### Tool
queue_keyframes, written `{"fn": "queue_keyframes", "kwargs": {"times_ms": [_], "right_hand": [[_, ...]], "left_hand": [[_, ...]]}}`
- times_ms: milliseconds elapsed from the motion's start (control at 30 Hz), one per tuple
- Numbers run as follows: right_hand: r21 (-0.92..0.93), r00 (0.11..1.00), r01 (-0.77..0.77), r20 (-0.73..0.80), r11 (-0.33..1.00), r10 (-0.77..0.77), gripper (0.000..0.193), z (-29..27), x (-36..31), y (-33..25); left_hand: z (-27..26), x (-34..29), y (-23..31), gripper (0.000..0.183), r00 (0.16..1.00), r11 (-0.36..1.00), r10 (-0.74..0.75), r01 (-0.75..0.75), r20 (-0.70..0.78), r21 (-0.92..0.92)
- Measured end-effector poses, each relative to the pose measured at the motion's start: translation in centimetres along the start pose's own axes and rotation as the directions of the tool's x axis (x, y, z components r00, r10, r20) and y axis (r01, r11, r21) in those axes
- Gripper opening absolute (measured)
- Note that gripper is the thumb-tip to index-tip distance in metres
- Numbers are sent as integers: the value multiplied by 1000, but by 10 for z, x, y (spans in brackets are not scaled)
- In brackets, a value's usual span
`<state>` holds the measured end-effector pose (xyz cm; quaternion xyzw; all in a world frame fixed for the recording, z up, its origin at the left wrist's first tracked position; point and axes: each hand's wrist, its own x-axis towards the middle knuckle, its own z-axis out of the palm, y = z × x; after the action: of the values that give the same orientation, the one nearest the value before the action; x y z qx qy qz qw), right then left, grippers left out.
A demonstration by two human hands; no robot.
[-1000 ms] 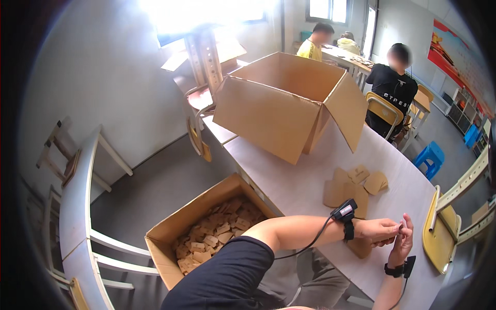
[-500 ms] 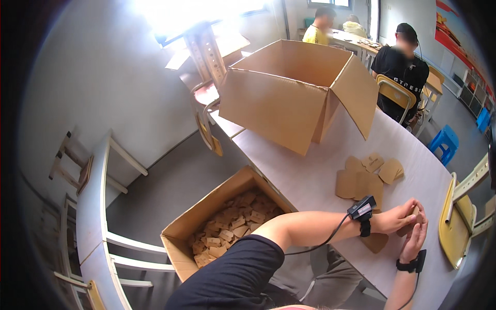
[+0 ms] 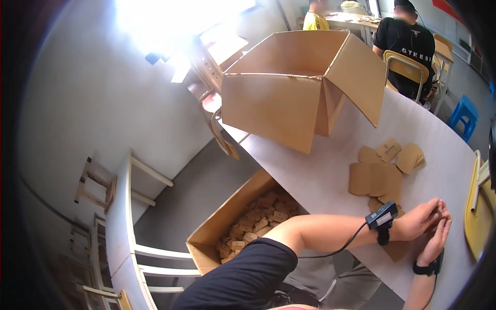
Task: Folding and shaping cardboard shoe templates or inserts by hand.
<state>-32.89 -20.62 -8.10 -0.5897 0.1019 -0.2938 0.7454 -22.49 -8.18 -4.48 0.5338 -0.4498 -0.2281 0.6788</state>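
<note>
My left hand [image 3: 416, 222] and my right hand [image 3: 435, 242] meet above the right part of the table, fingers bent and pressed together around a small brown cardboard piece [image 3: 437, 212]. Most of that piece is hidden by the fingers. Beneath my wrists, another flat cardboard piece [image 3: 397, 251] lies partly covered on the tabletop. Just beyond my left forearm is a loose spread of flat brown cardboard pieces [image 3: 373, 178] with rounded edges, some overlapping. A fanned stack [image 3: 410, 158] lies at its right side.
A large open cardboard box [image 3: 268, 106] stands on the white table [image 3: 330, 155], one flap hanging out. Lower left, a second box [image 3: 222, 222] holds many small folded cardboard pieces. A yellow chair [image 3: 476, 217] is at the right edge. A person in black [image 3: 408, 46] sits beyond.
My view has shifted, so the table and boxes appear moved. My hands remain together, and less of the held cardboard piece shows between the fingers.
</note>
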Motion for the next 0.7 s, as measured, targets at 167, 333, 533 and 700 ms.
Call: {"fn": "queue_keyframes", "kwargs": {"times_ms": [167,333,533,700], "right_hand": [[-7,1000,22,16,1000,-22,48,17,-2,-2],[199,997,-4,80,980,-12,55,1,-9,11],[238,998,-61,2,969,62,58,-13,-17,13],[-199,997,-76,-3,977,77,52,-38,-25,22]], "left_hand": [[5,-3,-16,15,999,973,-33,36,17,-227],[13,-3,-9,17,997,941,67,-72,-27,-329],[9,-7,3,13,996,953,-54,32,-65,-300],[3,-14,0,13,998,999,12,-14,-57,-32]]}}
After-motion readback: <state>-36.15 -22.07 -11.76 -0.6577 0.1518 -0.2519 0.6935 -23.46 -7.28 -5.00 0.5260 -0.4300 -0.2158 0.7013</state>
